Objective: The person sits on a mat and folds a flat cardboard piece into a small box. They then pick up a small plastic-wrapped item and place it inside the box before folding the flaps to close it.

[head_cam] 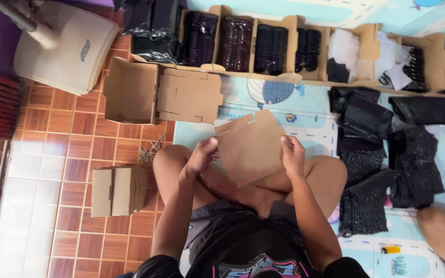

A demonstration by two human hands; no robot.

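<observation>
On a foam play mat beside a brown tiled floor (73, 154), a person sits cross-legged, seen from above. Both hands hold a flat die-cut cardboard box blank (250, 146) over the lap. The left hand (202, 154) pinches its left edge, fingers closed on the card, and the right hand (292, 154) grips its right edge the same way. The blank is unfolded, tilted slightly, with tabs and slots showing along its top edge.

Ahead on the mat lies a stack of more flat blanks (189, 95), next to an open carton (130, 90). One finished small cardboard box (117, 191) sits closed on the tiles to the left. Along the top runs a row of cardboard trays (305, 49) filled with dark, glossy packets, and black bags (387, 149) are spread to the right.

This looks like the very start of folding one box: no panel is creased yet. The next move would likely call for bending the side panels up along their scored lines while keeping the tabs lined up with their slots.
</observation>
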